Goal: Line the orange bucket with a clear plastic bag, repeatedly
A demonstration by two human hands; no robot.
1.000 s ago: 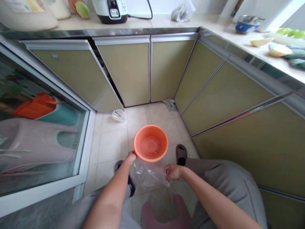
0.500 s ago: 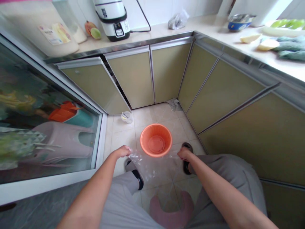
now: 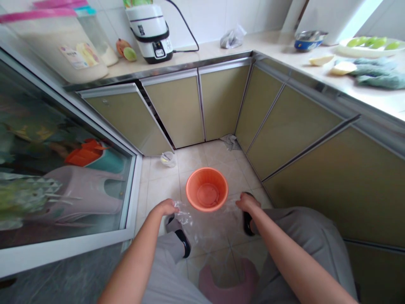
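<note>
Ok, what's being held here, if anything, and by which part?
Clear plastic, stretched between both hands: the left hand pinches one side edge, the right hand the opposite one.

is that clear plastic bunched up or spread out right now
Spread out, though crinkled by the left hand: the clear plastic stretches from there to the right hand, on the near side of the orange basin.

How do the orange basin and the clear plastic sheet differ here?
The basin is solid orange; the sheet is see-through, with the floor showing behind it. The basin is round and keeps its shape, while the sheet is limp and creased. The basin stands on the floor; the sheet is held between the left hand and right hand.
</note>
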